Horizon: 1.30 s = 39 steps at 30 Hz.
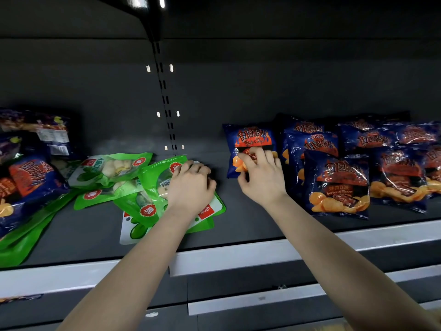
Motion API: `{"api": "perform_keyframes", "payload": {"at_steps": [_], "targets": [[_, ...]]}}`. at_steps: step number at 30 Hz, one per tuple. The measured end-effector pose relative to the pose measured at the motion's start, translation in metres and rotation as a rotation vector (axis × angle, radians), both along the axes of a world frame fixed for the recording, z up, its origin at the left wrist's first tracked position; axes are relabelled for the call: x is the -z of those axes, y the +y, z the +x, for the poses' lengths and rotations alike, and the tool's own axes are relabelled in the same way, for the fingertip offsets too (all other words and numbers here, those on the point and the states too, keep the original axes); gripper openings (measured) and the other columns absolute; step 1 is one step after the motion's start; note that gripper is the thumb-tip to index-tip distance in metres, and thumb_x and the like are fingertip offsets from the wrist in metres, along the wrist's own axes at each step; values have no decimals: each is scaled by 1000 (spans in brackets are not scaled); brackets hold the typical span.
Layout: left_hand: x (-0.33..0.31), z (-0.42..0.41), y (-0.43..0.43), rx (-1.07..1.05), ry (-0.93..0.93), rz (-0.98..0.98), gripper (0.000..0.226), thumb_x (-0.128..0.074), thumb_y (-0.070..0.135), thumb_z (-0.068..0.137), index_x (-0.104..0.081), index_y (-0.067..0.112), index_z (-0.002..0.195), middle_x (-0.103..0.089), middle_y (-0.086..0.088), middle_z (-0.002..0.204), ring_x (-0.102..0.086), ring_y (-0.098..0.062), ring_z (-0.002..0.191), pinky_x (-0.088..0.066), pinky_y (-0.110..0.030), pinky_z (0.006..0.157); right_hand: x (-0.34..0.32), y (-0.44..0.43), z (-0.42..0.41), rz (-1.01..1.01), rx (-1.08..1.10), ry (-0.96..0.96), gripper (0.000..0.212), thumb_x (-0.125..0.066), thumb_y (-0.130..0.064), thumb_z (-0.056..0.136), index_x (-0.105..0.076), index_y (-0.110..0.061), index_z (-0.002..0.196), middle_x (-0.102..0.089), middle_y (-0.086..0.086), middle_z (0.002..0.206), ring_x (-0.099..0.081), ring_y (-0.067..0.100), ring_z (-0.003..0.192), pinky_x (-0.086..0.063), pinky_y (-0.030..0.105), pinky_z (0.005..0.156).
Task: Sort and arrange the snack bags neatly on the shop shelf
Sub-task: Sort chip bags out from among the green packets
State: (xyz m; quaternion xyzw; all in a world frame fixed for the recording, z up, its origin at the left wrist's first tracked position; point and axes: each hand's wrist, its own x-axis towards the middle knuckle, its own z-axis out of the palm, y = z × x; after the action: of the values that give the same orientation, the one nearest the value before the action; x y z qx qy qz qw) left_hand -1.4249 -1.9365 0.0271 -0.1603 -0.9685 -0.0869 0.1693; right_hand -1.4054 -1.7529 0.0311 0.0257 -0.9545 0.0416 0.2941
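My right hand point(260, 174) pinches the lower front of a blue potato chip bag point(248, 139) that stands upright at the left end of several matching blue chip bags point(338, 185) on the right shelf section. My left hand point(191, 187) lies curled on top of a green snack pouch point(155, 177), its fingers bent over the pouch's far edge. More green pouches point(109, 168) lie scattered flat to the left of it, overlapping one another.
At the far left sit more blue chip bags point(26, 177) and dark purple bags point(35, 130), mixed with green pouches. A slotted upright point(167, 101) divides the dark back panel. The shelf's white front rail point(238, 254) runs below my forearms.
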Motion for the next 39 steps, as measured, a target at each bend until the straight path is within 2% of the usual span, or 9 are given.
{"api": "perform_keyframes", "payload": {"at_steps": [4, 8, 11, 14, 18, 28, 34, 36, 39], "targets": [[-1, 0, 0, -5, 4, -5, 37, -44, 33, 88, -62, 21, 117, -59, 2, 127, -38, -18, 128, -28, -34, 103, 3, 2, -3, 42, 111, -156, 62, -61, -21, 81, -41, -30, 139, -38, 9, 140, -37, 35, 120, -41, 49, 90], [-1, -1, 1, -1, -3, -10, 36, -43, 34, 88, -62, 21, 117, -59, 2, 126, -38, -18, 128, -28, -35, 103, 2, 2, -6, 21, 92, -180, 66, -60, -11, 85, -34, -29, 143, -35, 12, 139, -35, 36, 120, -45, 49, 88], [-1, 0, 0, -2, -4, -10, 37, -43, 34, 88, -62, 22, 117, -59, 3, 127, -37, -18, 128, -28, -35, 103, 3, 1, -10, -23, 69, -214, 67, -58, -6, 87, -30, -26, 144, -36, 12, 132, -32, 35, 121, -47, 42, 89], [-1, 0, 0, -3, -5, -14, 37, -43, 34, 88, -62, 22, 118, -59, 3, 127, -37, -18, 129, -28, -35, 103, 4, 0, -12, -41, 67, -218, 52, -55, -9, 89, -38, -18, 137, -43, 13, 124, -36, 32, 118, -45, 38, 90], [-1, 0, 0, -2, -8, -13, 37, -43, 35, 89, -62, 22, 118, -58, 3, 128, -37, -18, 129, -29, -35, 104, 3, 1, -11, 22, 109, -161, 32, -52, -20, 91, -50, -13, 123, -53, 12, 117, -46, 32, 111, -41, 42, 89], [-1, -1, 0, -3, -5, -19, 36, -43, 35, 89, -63, 22, 116, -59, 2, 127, -38, -18, 128, -28, -35, 103, 2, -1, -4, 25, 87, -87, 31, -56, -22, 85, -60, -13, 114, -58, 10, 109, -52, 32, 102, -42, 46, 85], [-4, -2, 0, 26, -50, 41, 36, -43, 35, 89, -61, 24, 118, -56, 6, 130, -36, -17, 129, -26, -35, 104, -11, -10, -3, 52, -21, -40, 35, -58, -25, 84, -61, -16, 117, -56, 10, 120, -51, 31, 108, -37, 48, 93], [-10, -3, -3, 27, -82, 104, 36, -44, 38, 90, -60, 25, 119, -53, 5, 133, -35, -19, 130, -24, -36, 107, -18, -15, -5, 41, -49, -28, 37, -56, -27, 85, -60, -17, 120, -54, 10, 125, -50, 31, 112, -35, 49, 97], [-16, -1, -15, 12, -95, 87, 41, -41, 46, 90, -55, 26, 123, -50, 2, 137, -33, -23, 132, -23, -38, 109, -26, -27, -7, -5, -83, -39, 39, -52, -30, 88, -57, -18, 125, -51, 11, 130, -46, 32, 117, -34, 48, 99]]}}
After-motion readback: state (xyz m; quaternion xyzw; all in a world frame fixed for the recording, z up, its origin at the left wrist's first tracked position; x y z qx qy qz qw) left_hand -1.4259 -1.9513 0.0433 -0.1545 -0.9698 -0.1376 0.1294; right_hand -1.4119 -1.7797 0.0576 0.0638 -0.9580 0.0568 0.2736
